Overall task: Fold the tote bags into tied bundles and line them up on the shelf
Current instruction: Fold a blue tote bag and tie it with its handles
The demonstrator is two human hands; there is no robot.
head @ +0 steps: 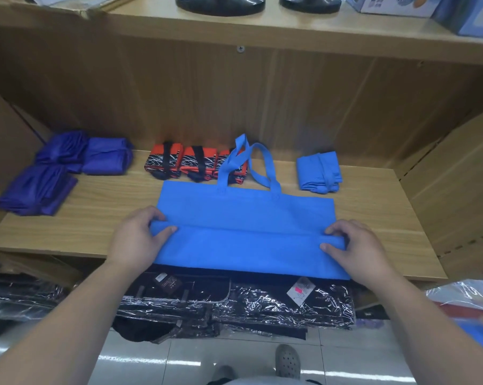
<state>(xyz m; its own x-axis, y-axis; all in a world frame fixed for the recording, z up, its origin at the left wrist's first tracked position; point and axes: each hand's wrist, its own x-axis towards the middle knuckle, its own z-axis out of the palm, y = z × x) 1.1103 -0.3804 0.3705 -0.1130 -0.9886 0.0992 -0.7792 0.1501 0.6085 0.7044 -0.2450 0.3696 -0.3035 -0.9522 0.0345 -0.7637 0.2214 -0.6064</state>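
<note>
Tote bag [245, 215] ends between fingers [162, 232]

Wood-grain shelf [104, 215] across mid frame, with a matching back panel [234, 107] behind it and one screw [240, 48] near top centre. Upper shelf [290, 31] along the top edge carries two black bases [220, 4], and boxes [395, 5] at upper right. Plastic-wrapped dark goods [262, 307] sit below. Glossy pale tile floor [151, 354] at the bottom, streaked with light reflections.

Bare forearms [76, 315], grey perforated clog [288, 361], pale grey top [262, 381]
</note>
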